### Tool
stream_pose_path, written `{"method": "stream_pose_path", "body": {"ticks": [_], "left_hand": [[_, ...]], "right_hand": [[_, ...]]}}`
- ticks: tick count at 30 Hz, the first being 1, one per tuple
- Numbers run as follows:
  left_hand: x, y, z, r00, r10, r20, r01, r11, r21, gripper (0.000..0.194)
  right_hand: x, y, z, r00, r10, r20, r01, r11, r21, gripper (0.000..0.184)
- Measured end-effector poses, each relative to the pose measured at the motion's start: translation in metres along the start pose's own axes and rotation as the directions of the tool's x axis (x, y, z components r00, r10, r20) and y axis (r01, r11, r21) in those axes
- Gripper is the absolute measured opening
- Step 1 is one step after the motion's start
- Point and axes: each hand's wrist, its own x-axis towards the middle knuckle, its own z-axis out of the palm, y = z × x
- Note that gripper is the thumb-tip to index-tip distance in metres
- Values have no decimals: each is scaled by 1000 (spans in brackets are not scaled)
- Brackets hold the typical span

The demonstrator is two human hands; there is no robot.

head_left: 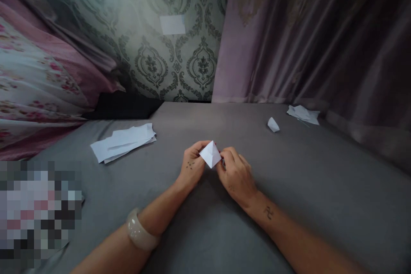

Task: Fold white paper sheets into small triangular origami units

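Observation:
A small piece of folded white paper (211, 154), diamond-shaped with crease lines, is held up between both hands near the middle of the view. My left hand (192, 163) grips its left corner, fingers partly behind it. On the opposite corner, the fingers of my right hand (236, 171) are pinched. A pale bangle (141, 230) circles my left wrist. Beyond my right hand, a small folded white paper piece (273, 125) stands on the grey sheet (199, 124). The paper hides some of the fingertips.
Several white paper strips (125, 142) lie stacked at left. More white papers (302, 114) rest at the far right. A black cloth (123, 106) lies at the back left, near floral fabric (41, 77). Curtains (282, 38) hang at right; a white sheet (173, 25) is on the patterned wall.

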Motion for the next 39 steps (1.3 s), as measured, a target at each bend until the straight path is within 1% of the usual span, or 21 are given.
{"method": "stream_pose_path", "body": {"ticks": [2, 3, 4, 5, 6, 8, 9, 10, 11, 13, 17, 22, 24, 26, 29, 30, 32, 34, 35, 36, 39], "left_hand": [[1, -1, -2, 1000, 8, 16, -9, 1000, 28, 23], [1, -1, -4, 999, 32, 21, -33, 997, 71, 24], [1, -1, -5, 998, 60, 28, -63, 990, 126, 26], [1, -1, -7, 996, 86, 35, -91, 979, 182, 29], [0, -1, -8, 993, 106, 47, -114, 967, 228, 30], [-1, -1, -8, 989, 124, 81, -142, 948, 284, 31], [-1, -1, -8, 987, 128, 101, -152, 945, 288, 31], [-2, -2, -7, 985, 128, 119, -156, 949, 274, 30], [-2, -2, -6, 983, 124, 137, -156, 956, 247, 28], [-2, -4, -5, 979, 112, 169, -142, 974, 179, 27], [-1, -6, -3, 978, 74, 195, -96, 990, 103, 27], [0, -2, -2, 971, 13, 238, -23, 999, 36, 33], [0, 0, -3, 955, -32, 293, 29, 999, 15, 39], [0, 2, -5, 926, -96, 365, 107, 994, -12, 45], [2, 5, -10, 868, -214, 448, 267, 962, -58, 50], [3, 6, -11, 857, -248, 452, 315, 946, -77, 50], [4, 8, -14, 855, -313, 413, 388, 915, -111, 45], [4, 10, -14, 866, -356, 351, 418, 901, -118, 33], [3, 11, -14, 865, -365, 344, 423, 900, -107, 29], [3, 12, -14, 857, -370, 358, 425, 901, -88, 28], [0, 15, -14, 831, -359, 424, 413, 910, -40, 36]], "right_hand": [[1, 4, 3, 997, 54, 62, -63, 986, 152, 13], [2, 6, 4, 990, 97, 105, -121, 961, 248, 8], [4, 9, 5, 976, 154, 153, -199, 916, 349, 8], [7, 12, 6, 953, 220, 208, -293, 843, 452, 11], [10, 14, 6, 920, 288, 267, -390, 744, 542, 14], [17, 18, 4, 838, 381, 390, -540, 478, 693, 14], [20, 19, 2, 809, 393, 436, -572, 363, 735, 17], [23, 19, 0, 792, 391, 468, -588, 284, 758, 21], [24, 19, -2, 780, 389, 491, -598, 231, 768, 25], [26, 18, -5, 763, 394, 512, -609, 175, 774, 29], [26, 18, -4, 741, 388, 548, -630, 121, 767, 28], [25, 26, -2, 729, 320, 605, -655, 70, 753, 27], [25, 32, -1, 722, 292, 627, -668, 58, 742, 25], [25, 39, -1, 707, 286, 647, -684, 46, 728, 24], [25, 46, 0, 682, 312, 662, -708, 56, 704, 23], [25, 47, 0, 674, 322, 665, -716, 64, 695, 23], [24, 47, 0, 666, 332, 668, -727, 84, 682, 24], [24, 44, -2, 666, 324, 672, -730, 100, 676, 24], [25, 42, -3, 667, 318, 674, -732, 106, 673, 24], [25, 41, -4, 667, 311, 677, -733, 113, 671, 24], [27, 36, -8, 675, 304, 673, -731, 144, 667, 20]]}}
